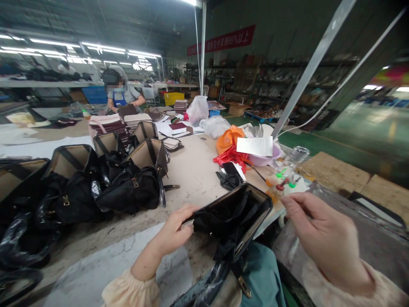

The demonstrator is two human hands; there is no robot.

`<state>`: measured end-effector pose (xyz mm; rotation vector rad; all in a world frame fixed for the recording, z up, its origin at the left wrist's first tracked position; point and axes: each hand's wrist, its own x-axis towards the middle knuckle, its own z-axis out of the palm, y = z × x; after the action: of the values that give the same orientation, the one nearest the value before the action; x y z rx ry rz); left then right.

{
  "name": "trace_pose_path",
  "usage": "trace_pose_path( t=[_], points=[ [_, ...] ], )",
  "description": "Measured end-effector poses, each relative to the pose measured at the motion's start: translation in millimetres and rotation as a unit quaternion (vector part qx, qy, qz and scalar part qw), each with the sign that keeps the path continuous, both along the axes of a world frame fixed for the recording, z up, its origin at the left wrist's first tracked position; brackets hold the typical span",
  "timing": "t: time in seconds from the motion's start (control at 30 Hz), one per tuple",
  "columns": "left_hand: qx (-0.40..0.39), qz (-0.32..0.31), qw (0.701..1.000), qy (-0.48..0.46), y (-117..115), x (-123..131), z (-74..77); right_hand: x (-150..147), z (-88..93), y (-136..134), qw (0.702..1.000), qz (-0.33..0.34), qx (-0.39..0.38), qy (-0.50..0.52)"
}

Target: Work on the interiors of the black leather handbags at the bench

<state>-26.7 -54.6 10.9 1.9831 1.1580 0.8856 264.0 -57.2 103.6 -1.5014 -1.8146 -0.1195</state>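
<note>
A black handbag (pixel 220 221) with a stiff, open frame mouth tilts over the table's near edge, above my lap. My left hand (pixel 174 230) is closed on the left end of its rim, thumb below and fingers on top. The bag's dark lining shows inside, and a plastic-wrapped strap (pixel 214 277) with a gold-coloured clip hangs beneath. To the right of the bag, apart from it, my right hand (pixel 326 238) is raised with thumb and fingers pinched together. Anything between those fingertips is too small or hidden to make out. Just beyond them stand small bottles with a red cap (pixel 281 185) and green caps.
Several similar black bags (pixel 131 187) crowd the table's left side. Behind them lie stacked maroon panels (pixel 108 125). Orange and red plastic bags (pixel 229 140), a lilac basin (pixel 263 158) and a clear jar (pixel 298 155) stand at the right. Across the table sits a co-worker (pixel 128 91). A metal pole (pixel 315 64) rises at right.
</note>
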Motion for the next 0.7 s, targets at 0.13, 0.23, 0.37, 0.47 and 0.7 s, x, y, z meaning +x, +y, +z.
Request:
trace_pose_path(
  t=[0.13, 0.23, 0.37, 0.47, 0.7],
  points=[
    [-0.019, 0.039, 0.999, 0.006, -1.0, 1.7, -1.4, -11.1, -6.3, 1.1, 0.993, 0.115, -0.01, -0.013],
    [-0.02, 0.076, 0.996, 0.034, 0.0, 8.7, -1.5, -35.8, -15.4, 3.4, 0.96, 0.258, -0.088, -0.069],
    [-0.007, 0.111, 0.993, 0.041, 2.3, 17.9, 1.2, -67.7, -23.4, 7.4, 0.93, 0.324, -0.127, -0.122],
    [-0.006, 0.112, 0.993, 0.038, 3.9, 21.8, 1.4, -81.4, -25.2, 14.4, 0.92, 0.345, -0.11, -0.15],
    [0.002, 0.108, 0.994, 0.027, 5.4, 23.1, -2.5, -93.1, -33.9, 31.7, 0.888, 0.379, -0.083, -0.245]
  ],
)
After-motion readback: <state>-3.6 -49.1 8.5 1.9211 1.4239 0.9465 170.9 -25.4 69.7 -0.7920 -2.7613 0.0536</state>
